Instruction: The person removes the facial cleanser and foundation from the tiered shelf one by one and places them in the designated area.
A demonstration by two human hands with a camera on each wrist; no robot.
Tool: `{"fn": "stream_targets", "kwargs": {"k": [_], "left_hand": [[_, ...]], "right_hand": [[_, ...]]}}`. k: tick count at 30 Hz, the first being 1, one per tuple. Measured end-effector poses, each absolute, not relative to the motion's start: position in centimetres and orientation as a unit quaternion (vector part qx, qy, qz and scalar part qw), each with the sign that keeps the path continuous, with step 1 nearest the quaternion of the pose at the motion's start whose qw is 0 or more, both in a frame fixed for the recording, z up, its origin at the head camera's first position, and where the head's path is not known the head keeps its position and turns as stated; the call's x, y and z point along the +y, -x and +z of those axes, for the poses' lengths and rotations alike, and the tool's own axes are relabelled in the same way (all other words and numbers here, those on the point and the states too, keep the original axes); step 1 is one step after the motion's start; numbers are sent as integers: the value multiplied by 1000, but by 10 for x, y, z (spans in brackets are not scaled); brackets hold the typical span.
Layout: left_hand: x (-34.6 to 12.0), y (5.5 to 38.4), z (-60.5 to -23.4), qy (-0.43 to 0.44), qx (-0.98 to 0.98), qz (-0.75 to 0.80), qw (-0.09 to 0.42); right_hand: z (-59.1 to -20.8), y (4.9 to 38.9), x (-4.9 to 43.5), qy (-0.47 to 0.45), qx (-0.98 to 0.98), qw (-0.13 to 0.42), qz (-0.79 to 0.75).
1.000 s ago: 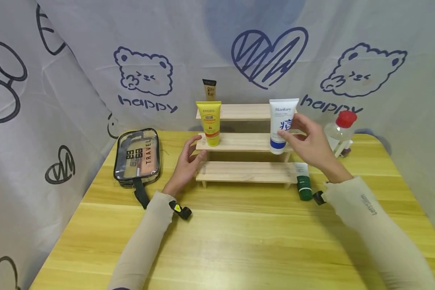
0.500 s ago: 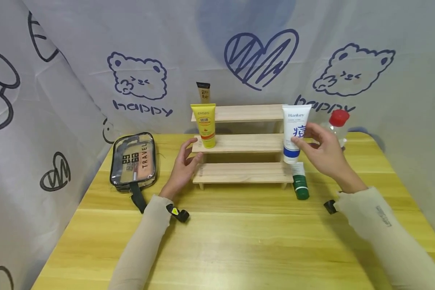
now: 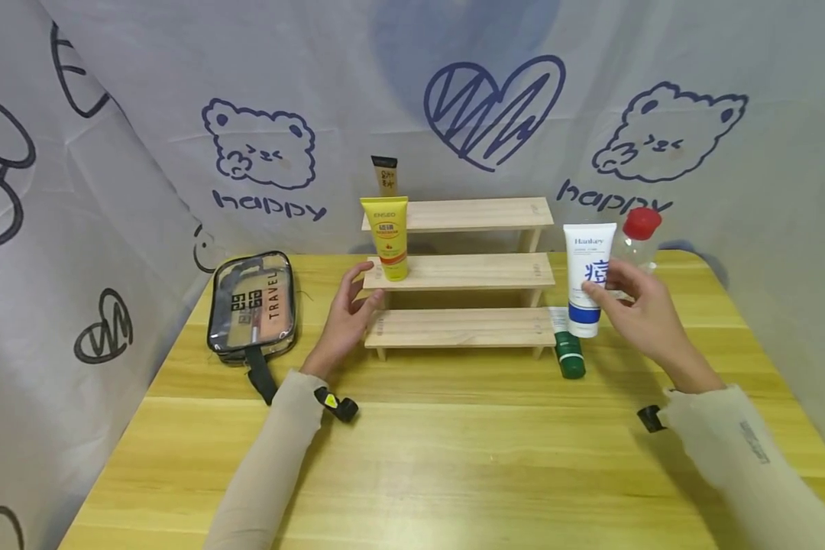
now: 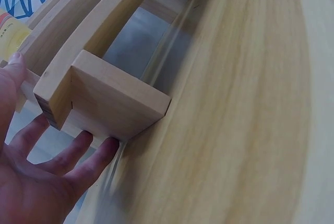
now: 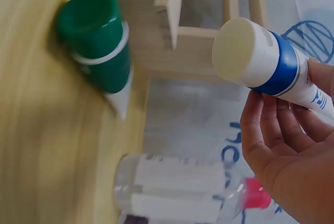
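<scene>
My right hand (image 3: 642, 309) pinches a white squeeze tube (image 3: 589, 279) with a blue band and white cap, held upright with its cap down, to the right of the wooden three-step rack (image 3: 461, 328). In the right wrist view, the tube's cap (image 5: 237, 51) points at the camera. My left hand (image 3: 340, 325) rests with spread fingers against the rack's left end; fingertips (image 4: 107, 148) lie at the side of the lowest step. A yellow tube (image 3: 389, 237) stands at the left of the middle step. Behind it, a beige tube (image 3: 386, 176) with a black end shows above the top step.
A green and white tube (image 3: 569, 355) lies on the table by the rack's right end, partly behind the held tube. Behind my right hand stands a clear bottle with a red cap (image 3: 642, 224). A transparent travel pouch (image 3: 250, 305) lies at the left.
My right hand has carried the white tube rightward and downward, from in front of the rack's middle and upper steps to beyond its right end. My left hand stays at the rack.
</scene>
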State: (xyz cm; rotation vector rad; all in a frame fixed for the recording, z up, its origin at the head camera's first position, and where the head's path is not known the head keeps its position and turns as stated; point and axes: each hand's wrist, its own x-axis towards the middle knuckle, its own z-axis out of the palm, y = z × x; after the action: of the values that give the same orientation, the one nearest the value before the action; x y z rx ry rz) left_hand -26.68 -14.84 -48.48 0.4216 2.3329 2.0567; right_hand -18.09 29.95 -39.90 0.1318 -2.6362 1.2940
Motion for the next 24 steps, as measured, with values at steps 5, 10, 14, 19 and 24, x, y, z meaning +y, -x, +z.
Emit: {"fn": "stream_targets", "kwargs": {"k": [5,10,14,19,24], "left_hand": [[-149,267,-484,-133,745,654,-2],[-150,267,-485,-137,741,657,2],[-150,267,-485,-137,741,657,5],[-150,268,-486,-139,741,657,3],[-150,268,-486,-139,742,656,2]], "right_hand": [[-409,175,310,-24,-900,86,427],[-419,168,320,7,-909,51,414],[-427,164,327,18,-908,29,418],[-438,163,334,30,-910,11,413],[-444,161,339,28,-913,-17,406]]}}
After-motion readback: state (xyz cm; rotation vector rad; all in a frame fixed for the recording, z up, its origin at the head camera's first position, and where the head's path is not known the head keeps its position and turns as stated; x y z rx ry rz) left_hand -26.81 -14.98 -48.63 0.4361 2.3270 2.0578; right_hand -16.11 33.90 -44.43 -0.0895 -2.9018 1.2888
